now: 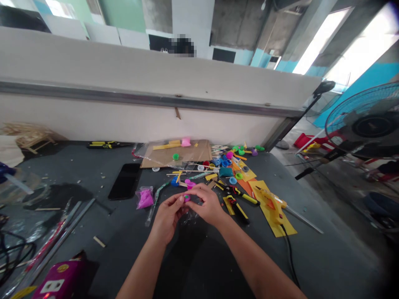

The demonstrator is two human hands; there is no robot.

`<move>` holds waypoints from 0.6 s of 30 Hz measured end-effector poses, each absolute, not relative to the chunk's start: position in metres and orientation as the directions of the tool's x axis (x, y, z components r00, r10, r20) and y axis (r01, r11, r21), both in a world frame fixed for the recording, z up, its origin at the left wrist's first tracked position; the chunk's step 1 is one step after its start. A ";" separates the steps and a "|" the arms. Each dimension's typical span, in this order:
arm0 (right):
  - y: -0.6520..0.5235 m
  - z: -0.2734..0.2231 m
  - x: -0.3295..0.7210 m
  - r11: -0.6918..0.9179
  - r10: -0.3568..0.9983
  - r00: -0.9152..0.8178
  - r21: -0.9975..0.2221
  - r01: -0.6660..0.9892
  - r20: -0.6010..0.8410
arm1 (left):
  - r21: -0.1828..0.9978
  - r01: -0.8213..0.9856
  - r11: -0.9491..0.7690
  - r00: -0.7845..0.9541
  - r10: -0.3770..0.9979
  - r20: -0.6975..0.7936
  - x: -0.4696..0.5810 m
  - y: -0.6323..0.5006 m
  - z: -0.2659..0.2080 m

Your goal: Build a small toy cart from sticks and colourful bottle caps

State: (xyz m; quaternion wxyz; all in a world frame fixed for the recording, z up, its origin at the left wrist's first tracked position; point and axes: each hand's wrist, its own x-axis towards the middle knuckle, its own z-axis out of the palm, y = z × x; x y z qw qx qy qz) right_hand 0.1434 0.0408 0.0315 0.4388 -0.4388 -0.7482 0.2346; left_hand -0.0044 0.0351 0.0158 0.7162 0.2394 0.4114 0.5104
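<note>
My left hand (pixel 170 214) and my right hand (pixel 205 202) meet over the middle of the dark table. Both are closed, with a small purple-and-green piece (pixel 187 198) pinched between their fingertips. Fingers cover much of it, so its kind is unclear. Just beyond the fingertips lie a bright pink piece (pixel 189 183) and a blue cap (pixel 175 181). To the left of my left hand rests a clear packet of pink, soft-looking material (pixel 145 198). Crumpled clear plastic (pixel 190 216) sits under the hands.
Pliers (pixel 238 209) and a yellow glue gun (pixel 276 209) on yellow sheet lie to the right, its cord trailing forward. Coloured caps (pixel 224 162) and cardboard (pixel 196 153) are farther back. A phone (pixel 124 181) and purple power socket (pixel 60 278) lie left. A fan (pixel 369 124) stands beyond the table.
</note>
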 end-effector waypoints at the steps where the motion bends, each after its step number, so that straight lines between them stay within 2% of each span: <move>1: 0.041 0.031 0.143 0.501 0.864 -0.219 -0.739 0.450 0.453 | 0.760 -0.533 0.372 0.148 0.925 -0.350 -0.004 0.035 0.016; 6: 0.042 0.029 0.142 0.484 0.874 -0.192 -0.757 0.439 0.447 | 0.734 -0.529 0.426 0.193 0.902 -0.385 -0.004 0.033 0.016; 18: 0.040 0.026 0.140 0.501 0.864 -0.204 -0.746 0.439 0.460 | 0.724 -0.542 0.425 0.177 0.901 -0.397 -0.003 0.033 0.018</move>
